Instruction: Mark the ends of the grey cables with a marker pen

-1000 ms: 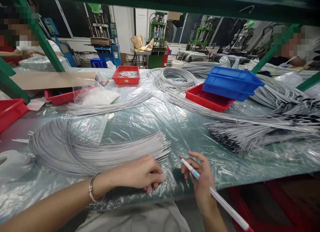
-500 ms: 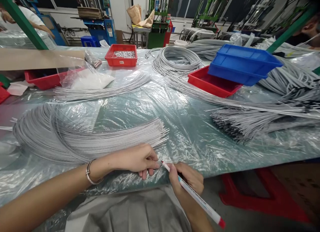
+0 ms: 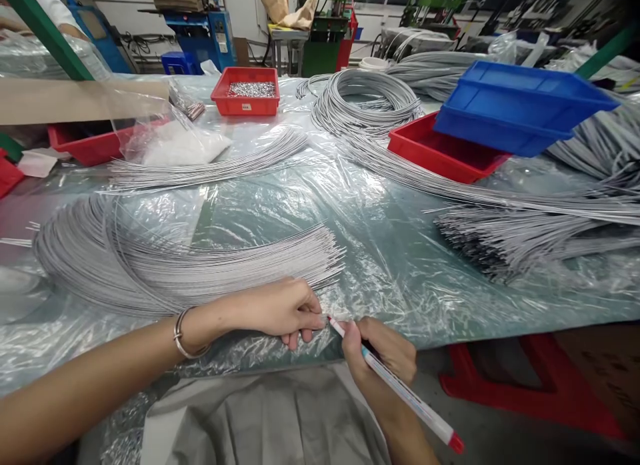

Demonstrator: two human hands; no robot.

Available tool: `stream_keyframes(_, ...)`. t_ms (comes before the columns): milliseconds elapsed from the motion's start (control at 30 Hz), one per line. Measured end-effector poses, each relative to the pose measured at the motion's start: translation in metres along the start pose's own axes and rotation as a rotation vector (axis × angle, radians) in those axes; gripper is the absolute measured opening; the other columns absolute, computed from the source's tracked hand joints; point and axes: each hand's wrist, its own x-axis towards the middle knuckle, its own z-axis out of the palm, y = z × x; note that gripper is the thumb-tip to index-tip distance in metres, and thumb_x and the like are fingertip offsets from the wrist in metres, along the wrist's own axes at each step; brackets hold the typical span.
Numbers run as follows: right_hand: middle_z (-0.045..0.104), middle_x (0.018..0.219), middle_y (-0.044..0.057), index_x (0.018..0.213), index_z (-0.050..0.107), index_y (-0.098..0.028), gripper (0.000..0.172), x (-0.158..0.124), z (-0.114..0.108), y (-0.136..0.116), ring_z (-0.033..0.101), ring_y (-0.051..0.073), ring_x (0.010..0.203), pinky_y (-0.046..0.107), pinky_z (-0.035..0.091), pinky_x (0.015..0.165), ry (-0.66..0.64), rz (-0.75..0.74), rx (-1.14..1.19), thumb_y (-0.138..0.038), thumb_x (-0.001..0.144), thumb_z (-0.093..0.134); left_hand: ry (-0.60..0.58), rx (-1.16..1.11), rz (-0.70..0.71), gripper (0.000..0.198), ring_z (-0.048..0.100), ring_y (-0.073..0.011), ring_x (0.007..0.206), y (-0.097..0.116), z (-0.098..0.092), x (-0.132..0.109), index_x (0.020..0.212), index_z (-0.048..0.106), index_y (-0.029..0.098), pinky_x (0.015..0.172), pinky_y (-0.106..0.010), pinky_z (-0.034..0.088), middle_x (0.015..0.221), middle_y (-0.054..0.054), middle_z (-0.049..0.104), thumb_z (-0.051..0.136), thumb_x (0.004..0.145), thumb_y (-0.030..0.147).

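My left hand [image 3: 290,309] is closed at the table's front edge, thumb and fingertips pinched together on something too small to make out. My right hand [image 3: 383,351] grips a white marker [image 3: 405,393] with a red end cap; its red tip points left, close to my left fingertips. Behind my left forearm lies a wide curved bundle of thin grey wires [image 3: 240,268], its cut ends fanned out just beyond my left hand.
Plastic sheeting [image 3: 380,251] covers the table. Further back are a red bin of small metal parts [image 3: 245,105], coiled wires [image 3: 367,101], and blue bins [image 3: 520,108] on a red bin [image 3: 440,148]. Dark-tipped wires [image 3: 500,241] lie right. A red stool [image 3: 500,391] stands below.
The view has shifted slightly, so the back of the table sits higher in the picture. Both hands keep nearly the same pose, with the marker tip still by my left fingertips.
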Motion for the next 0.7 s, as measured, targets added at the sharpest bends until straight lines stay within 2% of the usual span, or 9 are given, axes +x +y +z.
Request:
stream_keyframes(167, 0.041, 0.051, -0.005, 0.062, 0.053, -0.017, 0.027, 0.002, -0.002, -0.001, 0.038, 0.007, 0.044, 0.023, 0.031, 0.048, -0.011, -0.015, 0.001, -0.004, 0.086, 0.053, -0.003, 0.018, 0.005, 0.033, 0.065, -0.0120, 0.055, -0.003, -0.001, 0.000, 0.068, 0.058, 0.015, 0.045, -0.014, 0.045, 0.065, -0.001, 0.064, 0.053, 0.092, 0.036)
stream_keyframes(300, 0.037, 0.049, -0.006, 0.055, 0.045, -0.017, 0.034, 0.007, -0.008, -0.004, 0.036, 0.006, 0.042, 0.022, 0.029, 0.045, -0.084, -0.011, -0.004, -0.003, 0.086, 0.051, 0.006, 0.019, -0.001, 0.032, 0.062, -0.0106, 0.051, -0.001, 0.001, -0.001, 0.067, 0.056, 0.015, 0.044, -0.015, 0.045, 0.062, 0.001, 0.061, 0.053, 0.092, 0.034)
stream_keyframes(367, 0.040, 0.048, -0.005, 0.055, 0.049, -0.017, 0.033, 0.007, -0.011, -0.005, 0.038, 0.006, 0.041, 0.021, 0.031, 0.044, -0.098, 0.021, 0.023, -0.005, 0.086, 0.051, 0.011, 0.011, 0.000, 0.032, 0.060, -0.0097, 0.049, 0.000, 0.003, -0.002, 0.065, 0.054, 0.015, 0.045, -0.015, 0.044, 0.062, 0.001, 0.061, 0.053, 0.092, 0.032)
stream_keyframes(433, 0.051, 0.050, -0.003, 0.065, 0.060, -0.017, 0.026, 0.004, -0.013, -0.004, 0.047, 0.008, 0.043, 0.020, 0.037, 0.044, -0.049, 0.109, 0.125, -0.010, 0.089, 0.052, 0.021, 0.018, -0.001, 0.032, 0.060, -0.0099, 0.050, -0.001, 0.004, -0.002, 0.065, 0.054, 0.014, 0.045, -0.016, 0.044, 0.064, 0.000, 0.062, 0.052, 0.092, 0.031)
stream_keyframes(500, 0.061, 0.056, 0.000, 0.085, 0.068, -0.017, 0.022, 0.001, -0.014, -0.002, 0.054, 0.011, 0.043, 0.020, 0.042, 0.042, 0.067, 0.279, 0.332, -0.025, 0.095, 0.050, 0.037, 0.015, -0.012, 0.031, 0.060, -0.0106, 0.051, 0.002, 0.004, -0.004, 0.066, 0.055, 0.014, 0.047, -0.017, 0.045, 0.065, 0.000, 0.062, 0.053, 0.092, 0.032)
stream_keyframes(567, 0.064, 0.056, 0.001, 0.099, 0.067, -0.018, 0.032, -0.001, -0.015, -0.001, 0.054, 0.012, 0.038, 0.019, 0.042, 0.037, 0.190, 0.484, 0.537, -0.041, 0.098, 0.044, 0.059, -0.019, -0.011, 0.031, 0.061, -0.0113, 0.052, 0.010, 0.003, -0.011, 0.066, 0.055, 0.014, 0.048, -0.018, 0.045, 0.066, -0.001, 0.062, 0.052, 0.092, 0.032)
stream_keyframes(633, 0.061, 0.051, -0.001, 0.095, 0.066, -0.018, 0.035, 0.000, -0.015, -0.001, 0.051, 0.010, 0.035, 0.016, 0.039, 0.035, 0.231, 0.648, 0.591, -0.046, 0.097, 0.047, 0.132, 0.013, 0.060, 0.032, 0.062, -0.0120, 0.057, 0.027, 0.003, -0.022, 0.067, 0.055, 0.015, 0.052, -0.019, 0.046, 0.066, -0.001, 0.063, 0.051, 0.093, 0.032)
stream_keyframes(700, 0.059, 0.050, -0.001, 0.083, 0.067, -0.019, 0.029, 0.000, -0.013, -0.002, 0.052, 0.010, 0.038, 0.016, 0.040, 0.037, 0.114, 0.649, 0.499, -0.044, 0.091, 0.059, 0.269, 0.225, 0.203, 0.029, 0.062, -0.0132, 0.064, 0.048, 0.007, -0.035, 0.071, 0.058, 0.016, 0.059, -0.022, 0.047, 0.068, -0.001, 0.065, 0.048, 0.096, 0.029)
